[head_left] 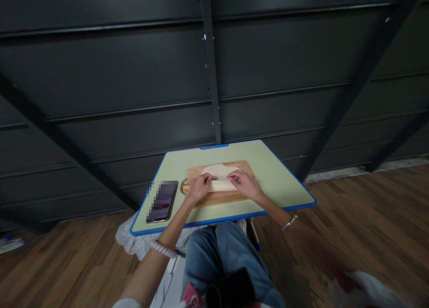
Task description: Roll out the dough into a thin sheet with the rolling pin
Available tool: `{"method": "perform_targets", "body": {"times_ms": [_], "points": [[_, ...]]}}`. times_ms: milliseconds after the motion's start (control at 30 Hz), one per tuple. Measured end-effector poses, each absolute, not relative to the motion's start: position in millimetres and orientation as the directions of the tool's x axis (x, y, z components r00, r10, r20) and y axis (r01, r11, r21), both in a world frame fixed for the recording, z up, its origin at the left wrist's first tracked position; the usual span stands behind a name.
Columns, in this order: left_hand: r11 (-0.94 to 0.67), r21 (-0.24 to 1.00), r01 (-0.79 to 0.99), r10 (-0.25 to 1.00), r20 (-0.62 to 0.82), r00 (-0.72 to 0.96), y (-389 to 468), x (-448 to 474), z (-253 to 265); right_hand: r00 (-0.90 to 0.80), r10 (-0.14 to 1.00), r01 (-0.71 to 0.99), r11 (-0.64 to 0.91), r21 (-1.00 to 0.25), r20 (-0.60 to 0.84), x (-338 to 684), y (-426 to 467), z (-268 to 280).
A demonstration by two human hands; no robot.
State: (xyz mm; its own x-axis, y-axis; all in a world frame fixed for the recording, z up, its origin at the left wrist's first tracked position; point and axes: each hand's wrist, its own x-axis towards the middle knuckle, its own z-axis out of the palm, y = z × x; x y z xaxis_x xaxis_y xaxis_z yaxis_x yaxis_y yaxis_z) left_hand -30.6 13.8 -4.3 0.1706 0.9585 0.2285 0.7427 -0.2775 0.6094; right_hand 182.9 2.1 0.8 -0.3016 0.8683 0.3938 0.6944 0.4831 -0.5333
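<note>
A pale sheet of dough [219,170] lies on a wooden cutting board [221,197]. Its near edge forms a thick, rounded fold. At the left end of that fold, the tip of a wooden rod, probably a rolling pin [186,188], sticks out; the rest is hidden by dough and hand. My left hand [200,186] rests on the left of the fold, its fingers curled and pinched at the dough. On the right, my right hand [245,183] has its fingers bent together against the dough. A gap of dough shows between both hands.
The board sits on a small pale-green table [278,178] with a blue rim. A phone [163,202] lies left of the board, beside the board's metal handle [182,185]. My legs in jeans [217,250] are below the near edge. A dark panelled wall [161,76] stands behind.
</note>
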Motion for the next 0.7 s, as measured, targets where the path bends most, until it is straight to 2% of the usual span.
{"method": "perform_targets", "body": {"times_ms": [67, 133, 233, 300, 367, 433, 467, 700], "points": [[-0.302, 0.619, 0.725, 0.951, 0.247, 0.185, 21, -34, -9, -0.445, 0.773, 0.646, 0.626, -0.436, 0.452, 186, 0, 0], [-0.306, 0.62, 0.723, 0.949, 0.257, 0.181, 26, -35, -11, -0.573, 0.696, 0.622, 0.713, -0.322, 0.434, 188, -4, 1], [-0.292, 0.613, 0.734, 0.947, 0.293, 0.132, 24, -32, -8, -0.637, 0.679, 0.657, 0.726, -0.205, 0.365, 190, -10, 4], [-0.335, 0.55, 0.765, 0.916, 0.381, 0.126, 12, -27, -4, -0.633, 0.69, 0.678, 0.713, -0.179, 0.351, 190, -12, 5], [-0.451, 0.368, 0.813, 0.84, 0.484, 0.246, -4, -18, -1, -0.633, 0.689, 0.677, 0.714, -0.18, 0.353, 190, -9, 3], [-0.574, 0.165, 0.802, 0.774, 0.43, 0.465, -21, -8, 0, -0.627, 0.69, 0.669, 0.715, -0.204, 0.363, 189, -4, 0], [-0.595, 0.107, 0.797, 0.759, 0.4, 0.514, -28, -3, -1, -0.618, 0.693, 0.665, 0.712, -0.224, 0.37, 190, 0, -3], [-0.548, -0.039, 0.835, 0.774, 0.355, 0.524, -27, 14, -4, -0.455, 0.753, 0.588, 0.655, -0.475, 0.476, 196, 19, -14]]}}
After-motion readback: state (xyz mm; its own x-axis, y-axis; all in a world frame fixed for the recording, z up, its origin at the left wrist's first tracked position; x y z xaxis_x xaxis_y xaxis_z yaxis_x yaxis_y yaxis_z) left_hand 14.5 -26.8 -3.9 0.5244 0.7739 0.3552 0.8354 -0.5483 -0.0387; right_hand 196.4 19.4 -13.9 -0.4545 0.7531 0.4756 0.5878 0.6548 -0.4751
